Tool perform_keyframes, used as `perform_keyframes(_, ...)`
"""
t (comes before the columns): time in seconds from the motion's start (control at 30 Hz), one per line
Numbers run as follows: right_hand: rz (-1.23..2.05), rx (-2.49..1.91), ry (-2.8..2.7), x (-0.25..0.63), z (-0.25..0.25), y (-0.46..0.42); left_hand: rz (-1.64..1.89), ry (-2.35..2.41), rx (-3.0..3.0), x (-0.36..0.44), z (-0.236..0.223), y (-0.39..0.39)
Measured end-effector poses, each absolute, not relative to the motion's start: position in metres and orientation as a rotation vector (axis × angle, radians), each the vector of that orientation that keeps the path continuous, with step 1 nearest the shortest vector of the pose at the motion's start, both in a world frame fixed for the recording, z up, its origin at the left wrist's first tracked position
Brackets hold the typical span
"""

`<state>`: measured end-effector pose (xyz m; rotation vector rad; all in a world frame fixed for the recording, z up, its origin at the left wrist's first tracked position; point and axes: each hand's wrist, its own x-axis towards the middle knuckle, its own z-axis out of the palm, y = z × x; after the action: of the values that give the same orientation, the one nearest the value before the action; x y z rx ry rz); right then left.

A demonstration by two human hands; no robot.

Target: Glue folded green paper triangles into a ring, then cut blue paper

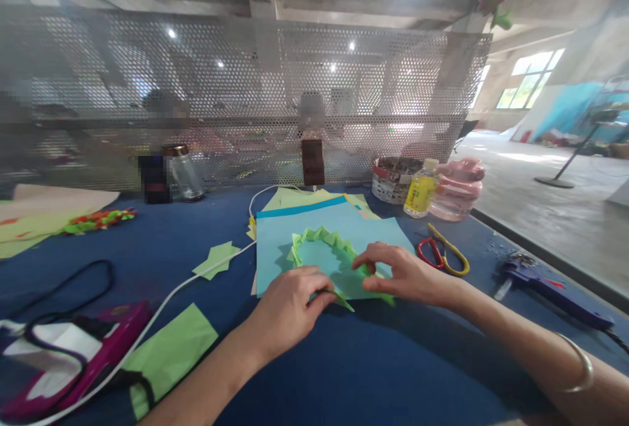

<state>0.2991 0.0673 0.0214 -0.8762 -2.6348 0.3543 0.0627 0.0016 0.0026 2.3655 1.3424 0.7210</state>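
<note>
A ring-like chain of folded light green paper point(322, 236) curves over light blue sheets point(275, 226), its pleats standing up along the far side. My left hand point(295, 298) is closed at the near left of the curve, with thumb and fingers pinching the green paper; a pointed end sticks out to the right of the thumb. On the near right of the curve, my right hand point(398, 272) has its fingers bent around the other end of the paper chain. Part of the paper there is hidden beneath those fingers.
Scissors point(442, 255) and a blue glue gun point(550, 291) lie to the right. Behind stand a yellow-labelled bottle point(421, 191), a pink jug point(458, 190), a basket point(390, 183) and a glass bottle point(187, 177). Left are green paper point(171, 350), a magenta case point(118, 321) and a white cable point(170, 298).
</note>
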Motion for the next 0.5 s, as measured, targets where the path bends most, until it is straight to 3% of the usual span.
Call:
perform_keyframes(0.2, -0.231, -1.117, -2.593, 0.260, 0.052, 0.168, 0.742, 1.368, 2.327, 0.048, -0.004, -0.002)
perform_keyframes(0.5, -0.672, -1.039, -2.588, 0.180, 0.044, 0.310, 0.825, 1.131, 2.685, 0.037, -0.041, 0.017)
